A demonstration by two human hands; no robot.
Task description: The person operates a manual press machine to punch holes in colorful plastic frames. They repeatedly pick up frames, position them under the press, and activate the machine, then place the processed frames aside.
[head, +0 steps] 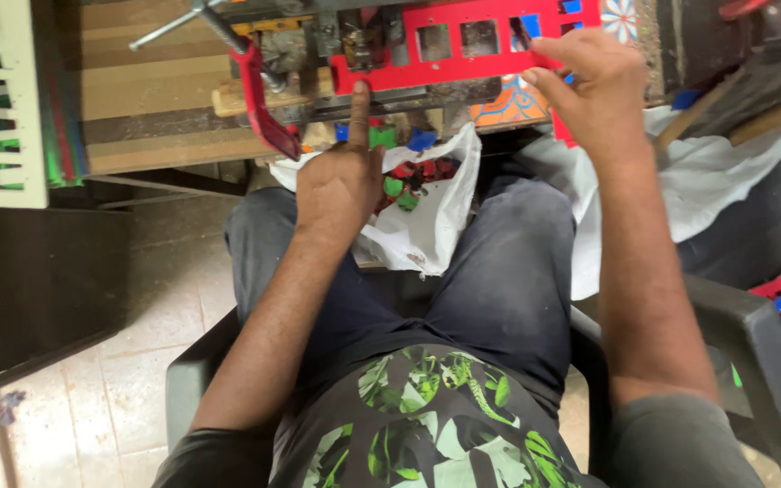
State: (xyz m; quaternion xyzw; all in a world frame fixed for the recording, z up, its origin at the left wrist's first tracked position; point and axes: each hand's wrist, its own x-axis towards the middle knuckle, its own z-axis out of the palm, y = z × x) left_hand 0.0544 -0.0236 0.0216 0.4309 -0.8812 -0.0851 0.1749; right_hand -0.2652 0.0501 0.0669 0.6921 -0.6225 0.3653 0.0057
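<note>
Held thing: a red plastic frame [463, 54] with rectangular cut-outs is seen lying across the press fixture at the table [155, 99] edge, its long axis running left to right.
Right hand [589, 86]: the frame's right end is pinched between thumb and curled fingers, with the palm turned toward the frame.
Left hand [341, 176]: the index finger is stretched out straight and pressed against the frame's lower left edge; the other fingers are folded in, nothing being gripped.
Relation: the frame lies ahead of both hands, and both are touching it, one at each end.
Nearby: a red clamp [259, 99] is set just left of the frame; a white bag [436, 217] of coloured offcuts rests on the lap below.
</note>
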